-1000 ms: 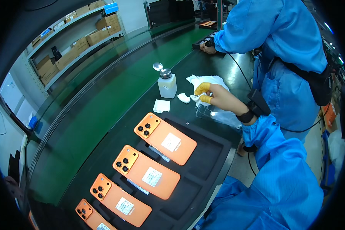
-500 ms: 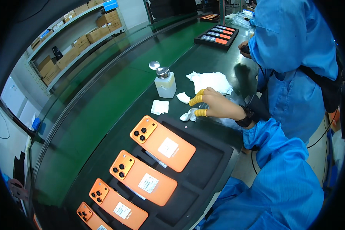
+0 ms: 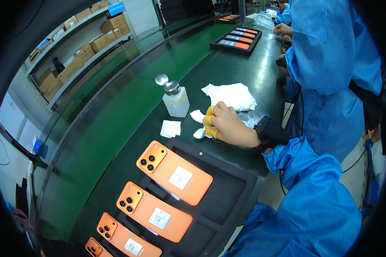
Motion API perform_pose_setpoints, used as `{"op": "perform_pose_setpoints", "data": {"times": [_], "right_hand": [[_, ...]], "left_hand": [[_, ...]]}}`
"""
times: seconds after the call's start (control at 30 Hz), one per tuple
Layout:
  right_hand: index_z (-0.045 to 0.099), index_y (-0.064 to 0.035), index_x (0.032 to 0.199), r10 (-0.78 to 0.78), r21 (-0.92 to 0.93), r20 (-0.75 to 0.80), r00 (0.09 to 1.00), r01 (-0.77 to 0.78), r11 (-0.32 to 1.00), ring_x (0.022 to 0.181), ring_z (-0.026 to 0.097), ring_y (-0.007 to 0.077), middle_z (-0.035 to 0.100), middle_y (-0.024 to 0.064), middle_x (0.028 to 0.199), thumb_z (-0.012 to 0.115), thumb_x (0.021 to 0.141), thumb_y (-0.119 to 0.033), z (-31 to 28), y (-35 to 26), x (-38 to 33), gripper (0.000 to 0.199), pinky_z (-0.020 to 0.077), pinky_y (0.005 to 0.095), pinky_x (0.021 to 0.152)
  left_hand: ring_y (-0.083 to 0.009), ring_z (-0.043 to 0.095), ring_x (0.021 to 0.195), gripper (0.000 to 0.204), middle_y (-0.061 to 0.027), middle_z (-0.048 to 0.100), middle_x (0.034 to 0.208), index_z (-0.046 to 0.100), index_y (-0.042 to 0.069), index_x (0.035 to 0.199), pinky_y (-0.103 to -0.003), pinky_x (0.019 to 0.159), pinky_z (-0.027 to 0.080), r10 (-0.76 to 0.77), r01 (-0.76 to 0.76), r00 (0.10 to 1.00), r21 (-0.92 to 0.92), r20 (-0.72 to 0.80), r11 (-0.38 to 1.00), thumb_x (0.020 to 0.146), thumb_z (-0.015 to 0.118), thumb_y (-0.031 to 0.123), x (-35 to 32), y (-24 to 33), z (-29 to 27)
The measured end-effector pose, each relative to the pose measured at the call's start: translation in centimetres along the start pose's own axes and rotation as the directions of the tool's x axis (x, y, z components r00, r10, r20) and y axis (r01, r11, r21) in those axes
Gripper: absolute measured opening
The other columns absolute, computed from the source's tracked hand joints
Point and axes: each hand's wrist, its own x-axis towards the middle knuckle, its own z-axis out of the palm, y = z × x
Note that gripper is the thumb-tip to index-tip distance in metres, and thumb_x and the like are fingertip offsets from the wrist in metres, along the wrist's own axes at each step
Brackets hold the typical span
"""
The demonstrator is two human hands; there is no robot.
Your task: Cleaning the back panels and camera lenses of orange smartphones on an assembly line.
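My right hand (image 3: 231, 126), with yellow finger cots on several fingers, reaches in from the right, its fingers bent and closed on a crumpled white wipe (image 3: 197, 116). White ends stick out past the fingertips. My left hand is out of view. Left of the hand stands a translucent pump bottle (image 3: 176, 105) with a raised metal lid. A folded white wipe (image 3: 170, 128) lies in front of it. Behind the hand is a stack of white wipes (image 3: 230, 96). Closer to me, several orange phones (image 3: 197, 182) lie camera side up in a black tray (image 3: 252, 182), each bearing a white label.
Clear plastic (image 3: 254, 116) lies beside my wrist. A green conveyor belt (image 3: 96, 124) runs along the left. Farther off sits another black tray (image 3: 231, 50) of phones. A person in blue (image 3: 326, 103) works at the right. Shelves with cartons (image 3: 70, 70) stand behind the belt.
My right hand has drawn its fingers closer together around the wipe. The bottle, wipes and phone tray sit slightly lower and farther left in the view. The co-worker's hand has shifted.
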Motion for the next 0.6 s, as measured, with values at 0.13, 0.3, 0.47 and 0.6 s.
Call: {"op": "perform_pose_setpoints", "data": {"times": [0.13,0.3,0.47,0.6], "right_hand": [[0.062,-0.0031,0.081,0.095,0.086,-0.091,0.991,-0.088,0.992,0.094,0.041,0.026,0.05,0.0097,0.09,0.066,0.069,-0.024,-0.3,0.8,0.8,0.025,0.0355,0.0385,0.071],[0.061,-0.0055,0.093,0.086,0.238,-0.171,0.981,-0.043,0.97,0.095,0.041,0.0261,0.05,0.0101,0.093,0.063,0.075,-0.03,0.0,1.0,1.0,0.031,0.0338,0.0389,0.074],[0.061,-0.0084,0.094,0.173,0.314,-0.148,0.974,-0.12,0.942,0.096,0.041,0.0277,0.05,0.0102,0.097,0.063,0.075,-0.025,-0.5,2.1,1.0,0.025,0.0334,0.0392,0.077],[0.063,-0.0103,0.088,0.176,0.313,-0.154,0.972,-0.121,0.942,0.097,0.041,0.0275,0.051,0.008,0.099,0.063,0.073,-0.018,-1.7,1.8,0.1,0.017,0.0335,0.0396,0.08]], "left_hand": [[-0.0286,0.05,0.095,0.024,-0.0128,0.056,0.1,0.063,0.004,0.09,-0.04,0.082,0.039,-0.017,0.017,1.0,0.015,0.012,1.0,0.085,0.055,0.027,0.2,0.6,-0.3],[-0.0288,0.05,0.095,0.024,-0.0136,0.057,0.1,0.063,0.005,0.091,-0.04,0.082,0.04,0.002,-0.002,1.0,-0.017,0.023,1.0,0.085,0.055,0.027,0.5,0.9,-0.7],[-0.0288,0.051,0.094,0.023,-0.0139,0.057,0.098,0.063,0.004,0.09,-0.04,0.082,0.04,-0.02,0.019,1.0,0.025,0.02,0.999,0.085,0.056,0.025,0.4,0.7,-0.4],[-0.0286,0.051,0.093,0.024,-0.0137,0.058,0.097,0.062,0.003,0.09,-0.039,0.082,0.039,0.002,-0.002,1.0,-0.009,0.026,1.0,0.085,0.056,0.025,0.7,1.0,-0.6]]}}
